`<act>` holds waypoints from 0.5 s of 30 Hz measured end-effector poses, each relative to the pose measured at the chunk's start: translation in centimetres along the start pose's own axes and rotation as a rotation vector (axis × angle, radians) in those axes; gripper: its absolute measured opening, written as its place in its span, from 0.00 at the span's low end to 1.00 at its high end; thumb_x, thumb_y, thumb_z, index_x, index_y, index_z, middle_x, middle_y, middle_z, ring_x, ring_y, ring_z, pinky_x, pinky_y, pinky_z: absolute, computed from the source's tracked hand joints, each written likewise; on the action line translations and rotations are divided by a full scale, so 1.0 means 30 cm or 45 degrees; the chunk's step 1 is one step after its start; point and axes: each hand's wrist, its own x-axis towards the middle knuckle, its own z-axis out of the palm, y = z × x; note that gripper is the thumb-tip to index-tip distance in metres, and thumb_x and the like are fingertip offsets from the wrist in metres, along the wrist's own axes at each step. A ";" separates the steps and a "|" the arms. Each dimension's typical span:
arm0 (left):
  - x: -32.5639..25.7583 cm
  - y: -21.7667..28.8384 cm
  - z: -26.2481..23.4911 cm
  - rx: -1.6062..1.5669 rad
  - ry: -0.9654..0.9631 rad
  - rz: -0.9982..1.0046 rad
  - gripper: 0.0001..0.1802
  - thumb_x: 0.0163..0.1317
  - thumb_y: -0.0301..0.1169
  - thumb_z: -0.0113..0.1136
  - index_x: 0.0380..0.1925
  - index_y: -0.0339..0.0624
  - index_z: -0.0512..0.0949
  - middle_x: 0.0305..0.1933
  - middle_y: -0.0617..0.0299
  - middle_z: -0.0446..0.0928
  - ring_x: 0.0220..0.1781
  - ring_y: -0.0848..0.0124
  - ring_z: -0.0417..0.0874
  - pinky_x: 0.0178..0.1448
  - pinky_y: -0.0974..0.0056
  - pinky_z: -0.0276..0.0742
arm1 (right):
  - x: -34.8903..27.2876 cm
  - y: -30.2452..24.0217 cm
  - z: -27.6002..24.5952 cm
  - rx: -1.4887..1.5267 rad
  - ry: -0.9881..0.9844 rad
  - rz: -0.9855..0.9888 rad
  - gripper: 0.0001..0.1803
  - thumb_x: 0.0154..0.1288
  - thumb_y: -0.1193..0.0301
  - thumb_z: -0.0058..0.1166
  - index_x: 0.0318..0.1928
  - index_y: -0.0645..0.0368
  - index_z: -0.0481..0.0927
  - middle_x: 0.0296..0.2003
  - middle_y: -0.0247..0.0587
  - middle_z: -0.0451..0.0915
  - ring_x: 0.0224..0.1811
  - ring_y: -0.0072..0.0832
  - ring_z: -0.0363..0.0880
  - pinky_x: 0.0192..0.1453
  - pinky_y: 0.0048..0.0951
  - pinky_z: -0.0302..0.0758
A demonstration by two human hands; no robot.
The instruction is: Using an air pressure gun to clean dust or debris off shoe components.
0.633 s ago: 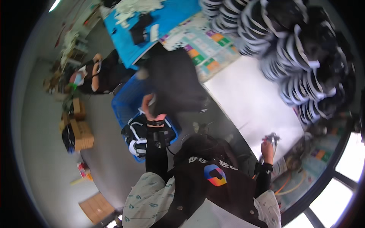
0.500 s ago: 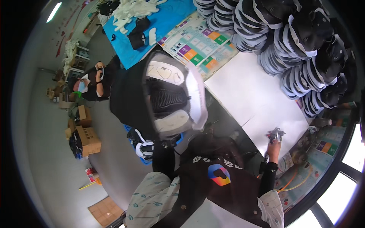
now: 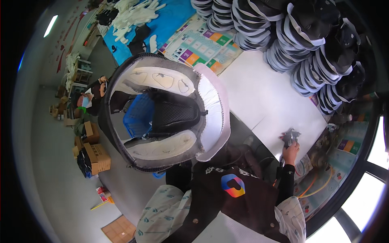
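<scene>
A helmet liner, black outside with pale pads and a white and pinkish flap, is raised in front of me. Its open inside is turned up, and a blue basket shows through the gap in it. My left forearm reaches up beneath the liner and holds it up; the liner hides the fingers. At the right, my right hand is closed round a metal spray gun, over the near corner of a white board.
Stacks of black and grey liners stand at the far right. White gloves lie on blue cloth. Open cartons stand on the floor at left, near a seated person. An orange hose runs at right.
The liner has tilted and come closer, so its open inside faces me more and the basket shows through it. My right hand keeps the spray gun, which has turned slightly.
</scene>
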 end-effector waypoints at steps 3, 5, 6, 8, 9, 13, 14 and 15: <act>0.007 -0.021 0.023 -0.014 -0.031 -0.025 0.29 0.58 0.46 0.70 0.54 0.40 0.77 0.51 0.56 0.78 0.53 0.60 0.79 0.60 0.52 0.77 | 0.025 -0.020 0.006 -0.042 0.006 -0.086 0.44 0.53 0.75 0.64 0.71 0.69 0.63 0.64 0.64 0.68 0.64 0.62 0.71 0.72 0.52 0.71; 0.008 -0.039 0.044 -0.018 -0.055 -0.049 0.29 0.59 0.47 0.69 0.54 0.40 0.77 0.50 0.57 0.78 0.53 0.61 0.79 0.59 0.52 0.77 | 0.031 -0.041 0.013 -0.093 0.039 -0.077 0.44 0.50 0.74 0.67 0.69 0.68 0.64 0.62 0.62 0.69 0.62 0.59 0.73 0.70 0.50 0.73; 0.014 -0.051 0.059 -0.024 -0.069 -0.064 0.29 0.60 0.48 0.68 0.54 0.41 0.77 0.50 0.57 0.78 0.52 0.61 0.79 0.59 0.51 0.77 | 0.040 -0.044 0.017 -0.134 0.044 -0.054 0.42 0.50 0.74 0.67 0.67 0.66 0.65 0.61 0.60 0.70 0.60 0.59 0.73 0.68 0.49 0.74; 0.028 -0.083 0.093 -0.025 -0.101 -0.108 0.28 0.61 0.49 0.67 0.53 0.41 0.77 0.49 0.57 0.78 0.51 0.61 0.79 0.58 0.51 0.77 | 0.055 -0.052 0.036 -0.194 0.046 0.001 0.35 0.48 0.74 0.68 0.58 0.63 0.68 0.57 0.57 0.72 0.57 0.57 0.74 0.65 0.48 0.74; 0.042 -0.102 0.120 -0.024 -0.127 -0.137 0.28 0.61 0.50 0.66 0.53 0.41 0.77 0.49 0.57 0.78 0.51 0.61 0.79 0.58 0.51 0.77 | 0.061 -0.032 0.063 -0.196 0.041 0.018 0.33 0.48 0.74 0.67 0.55 0.63 0.68 0.56 0.57 0.72 0.57 0.57 0.74 0.66 0.49 0.72; 0.111 -0.209 0.244 0.004 -0.255 -0.306 0.28 0.63 0.53 0.64 0.52 0.41 0.77 0.47 0.58 0.78 0.50 0.62 0.78 0.56 0.50 0.77 | 0.062 -0.002 0.118 -0.053 0.255 0.067 0.28 0.51 0.75 0.65 0.53 0.64 0.70 0.50 0.57 0.76 0.56 0.56 0.74 0.66 0.51 0.71; 0.142 -0.261 0.261 0.017 -0.250 -0.376 0.28 0.64 0.53 0.63 0.52 0.42 0.77 0.47 0.58 0.78 0.49 0.62 0.78 0.56 0.49 0.77 | 0.057 0.002 0.125 0.039 0.221 0.089 0.25 0.52 0.76 0.64 0.52 0.63 0.72 0.49 0.57 0.78 0.56 0.56 0.74 0.65 0.52 0.72; 0.168 -0.317 0.299 0.031 -0.286 -0.445 0.28 0.65 0.54 0.62 0.52 0.42 0.77 0.47 0.58 0.78 0.49 0.62 0.78 0.56 0.49 0.77 | 0.050 0.002 0.107 0.146 0.231 0.122 0.22 0.54 0.76 0.63 0.51 0.62 0.75 0.47 0.56 0.80 0.56 0.56 0.75 0.64 0.53 0.73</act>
